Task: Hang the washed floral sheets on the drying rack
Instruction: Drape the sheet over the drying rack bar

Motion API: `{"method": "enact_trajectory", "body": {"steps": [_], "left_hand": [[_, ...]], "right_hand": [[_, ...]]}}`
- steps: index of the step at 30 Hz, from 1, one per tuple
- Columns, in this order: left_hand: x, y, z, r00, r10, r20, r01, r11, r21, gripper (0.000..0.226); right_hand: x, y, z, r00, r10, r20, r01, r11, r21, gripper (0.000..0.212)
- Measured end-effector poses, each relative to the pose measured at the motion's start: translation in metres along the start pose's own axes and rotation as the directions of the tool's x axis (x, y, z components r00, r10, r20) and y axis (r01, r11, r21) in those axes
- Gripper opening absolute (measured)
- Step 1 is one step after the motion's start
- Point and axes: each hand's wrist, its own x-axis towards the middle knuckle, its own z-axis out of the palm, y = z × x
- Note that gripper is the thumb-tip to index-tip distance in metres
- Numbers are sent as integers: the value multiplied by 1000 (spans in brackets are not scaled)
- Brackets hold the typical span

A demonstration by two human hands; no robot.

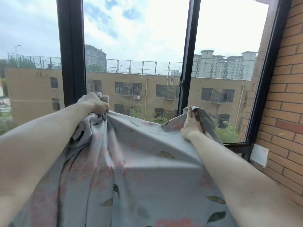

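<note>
Both hands, left hand (93, 103) and right hand (191, 123), grip the floral sheet's (147, 169) top edge before the window frame (72, 51).

Window frame (183, 76) close ahead, brick wall (285, 95) right

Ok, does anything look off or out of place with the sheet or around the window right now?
The sheet is unevenly held: the left hand grips a bunched wad, the right hand only an edge, so the cloth sags and creases between them. A white patch sticks out on the brick wall below the window frame. No drying rack is in view.
</note>
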Motion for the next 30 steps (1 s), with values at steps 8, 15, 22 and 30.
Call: {"method": "enact_trajectory", "body": {"steps": [8,15,22,30], "left_hand": [[-14,-45,66,978,-81,194,63,993,96,29],[-28,-50,87,920,-32,390,-88,954,285,31],[-30,-54,95,896,-29,443,-149,921,361,31],[-26,-59,95,894,-8,448,-186,903,388,31]], "right_hand": [[-21,5,14,908,114,403,-25,975,-219,100],[-45,2,15,648,245,721,110,906,-408,50],[-50,-24,-10,734,-38,678,63,998,-13,39],[-170,-68,-58,714,-442,543,374,896,238,45]]}}
